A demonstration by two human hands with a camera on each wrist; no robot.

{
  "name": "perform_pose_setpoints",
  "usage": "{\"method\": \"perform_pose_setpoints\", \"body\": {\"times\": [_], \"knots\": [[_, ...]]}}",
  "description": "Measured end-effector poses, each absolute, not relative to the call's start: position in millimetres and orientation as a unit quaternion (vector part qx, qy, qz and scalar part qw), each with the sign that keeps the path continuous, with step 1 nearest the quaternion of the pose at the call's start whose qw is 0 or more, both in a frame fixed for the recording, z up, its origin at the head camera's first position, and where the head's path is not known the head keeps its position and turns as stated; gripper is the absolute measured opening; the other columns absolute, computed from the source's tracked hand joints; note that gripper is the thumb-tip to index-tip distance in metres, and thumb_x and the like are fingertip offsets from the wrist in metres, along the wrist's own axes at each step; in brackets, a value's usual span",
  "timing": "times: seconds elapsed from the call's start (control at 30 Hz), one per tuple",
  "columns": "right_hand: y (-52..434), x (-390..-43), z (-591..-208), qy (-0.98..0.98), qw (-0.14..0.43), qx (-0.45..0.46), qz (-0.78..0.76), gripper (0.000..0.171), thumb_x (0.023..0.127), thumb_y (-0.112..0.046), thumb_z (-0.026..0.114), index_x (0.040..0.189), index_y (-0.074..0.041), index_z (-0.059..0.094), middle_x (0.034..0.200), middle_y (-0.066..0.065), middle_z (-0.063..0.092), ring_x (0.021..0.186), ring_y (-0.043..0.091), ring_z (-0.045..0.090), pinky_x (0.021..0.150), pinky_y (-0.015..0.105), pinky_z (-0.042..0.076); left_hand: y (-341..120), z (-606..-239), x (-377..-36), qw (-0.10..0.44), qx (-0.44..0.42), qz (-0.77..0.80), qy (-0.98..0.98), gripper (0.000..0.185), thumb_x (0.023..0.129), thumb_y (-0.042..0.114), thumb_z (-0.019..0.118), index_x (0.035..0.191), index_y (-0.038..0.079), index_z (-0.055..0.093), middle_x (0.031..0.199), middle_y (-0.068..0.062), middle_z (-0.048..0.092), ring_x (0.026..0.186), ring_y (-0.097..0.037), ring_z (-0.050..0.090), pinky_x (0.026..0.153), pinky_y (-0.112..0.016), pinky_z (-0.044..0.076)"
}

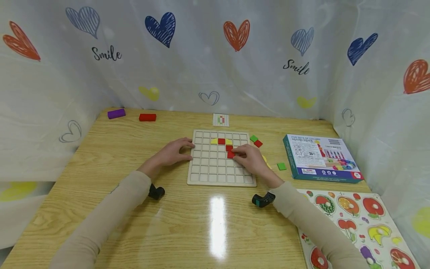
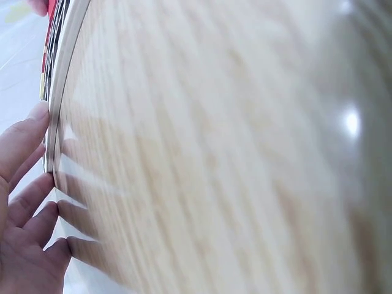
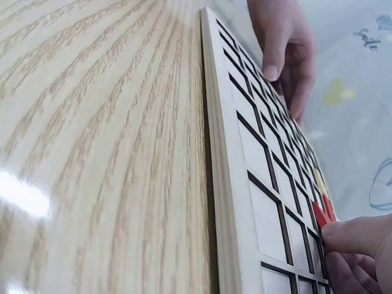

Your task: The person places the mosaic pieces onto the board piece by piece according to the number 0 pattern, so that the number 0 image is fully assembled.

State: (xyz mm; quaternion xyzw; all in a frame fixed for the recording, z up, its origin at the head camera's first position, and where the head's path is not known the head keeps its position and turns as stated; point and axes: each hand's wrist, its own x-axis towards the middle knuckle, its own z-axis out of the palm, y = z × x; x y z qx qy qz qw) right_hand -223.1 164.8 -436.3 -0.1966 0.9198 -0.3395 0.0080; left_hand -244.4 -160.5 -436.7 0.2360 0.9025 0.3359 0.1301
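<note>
Fingers loosely spread, the left hand (image 1: 173,152) touches the left edge of the pale wooden board (image 1: 205,169); a nudge could shift it. Midway between its far and near edges, nearer the right one, the right hand (image 1: 250,158) pinches a flat red square (image 1: 230,154), which could catch on the raised grid lines and tip.
</note>
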Motion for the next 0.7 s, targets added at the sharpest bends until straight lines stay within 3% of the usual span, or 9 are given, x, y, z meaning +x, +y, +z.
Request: {"method": "perform_pose_setpoints", "body": {"times": [0.7], "knots": [[162.0,-223.9,-440.3,0.919,0.008,-0.209,-0.334,0.026,0.091,-0.010,0.070,0.116,-0.005,0.072,0.112,0.011,0.065,0.102,0.025,0.060,0.085,0.039,0.052,-161.2,-435.6,-244.1,0.135,0.237,0.345,0.898,0.047,0.092,0.023,0.071,0.133,0.004,0.058,0.152,-0.017,0.037,0.145,-0.035,0.023,0.117,-0.051,0.020]]}}
